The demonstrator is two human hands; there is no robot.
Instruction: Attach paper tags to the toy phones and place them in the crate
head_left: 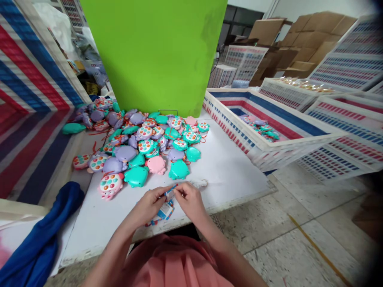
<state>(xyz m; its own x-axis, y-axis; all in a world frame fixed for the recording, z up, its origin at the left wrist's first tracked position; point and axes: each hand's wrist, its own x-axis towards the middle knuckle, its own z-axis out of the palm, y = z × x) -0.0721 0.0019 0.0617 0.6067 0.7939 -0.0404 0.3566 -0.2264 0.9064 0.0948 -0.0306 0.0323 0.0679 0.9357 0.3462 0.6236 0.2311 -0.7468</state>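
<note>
Single view, worn on the person's head, looking forward and down over the white table (227, 167). Both forearms run up from the bottom edge, so the left hand (149, 205) and right hand (190, 201) sit close under the lens, pinching a small packet (170, 194) just below centre. Mid-distance is the pile of toy phones (143, 147), and beyond it the green bin (155, 52) fills the top. It's a wide, tilted picture: the striped crates (269, 131) lean away on the right, the floor (299, 239) opens lower right, and the right-hand corners go dark.
</note>
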